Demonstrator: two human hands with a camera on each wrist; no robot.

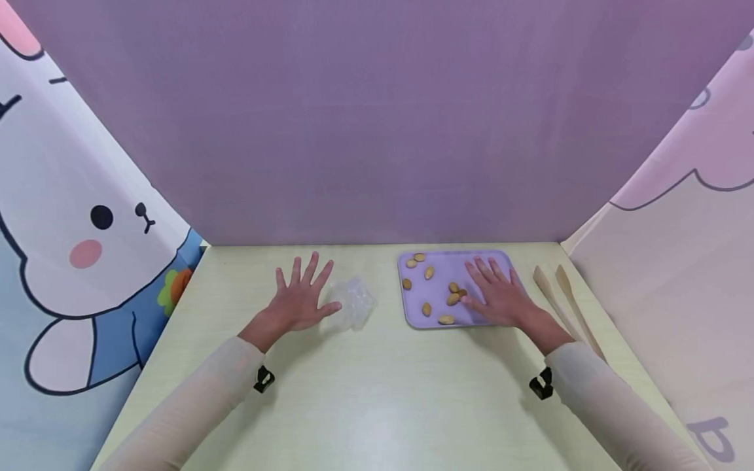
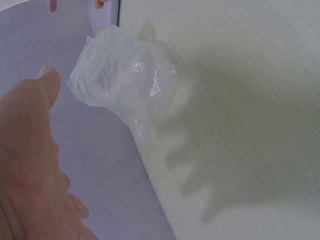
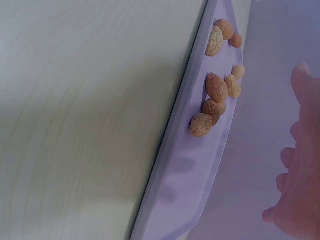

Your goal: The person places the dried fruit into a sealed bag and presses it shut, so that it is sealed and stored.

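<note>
My left hand (image 1: 300,302) hovers with fingers spread and holds nothing. Just right of its thumb lies a crumpled clear plastic bag (image 1: 355,304), seen larger as a shiny bag (image 2: 125,70) in the left wrist view. Above the right end of a shallow purple tray (image 1: 453,268) hangs my right hand (image 1: 501,297), fingers spread and palm down, with nothing in it. Several brown nuts (image 3: 217,88), like almonds in their shells, are scattered on the tray, mostly left of that hand. A few sit in a small cluster near its thumb.
To the right of the tray lie two wooden utensils, one (image 1: 548,288) beside the other (image 1: 565,284), with their wider ends away from me. The pale wooden table (image 1: 377,392) ends at a purple backdrop (image 1: 377,131). Printed cloth panels stand on both sides.
</note>
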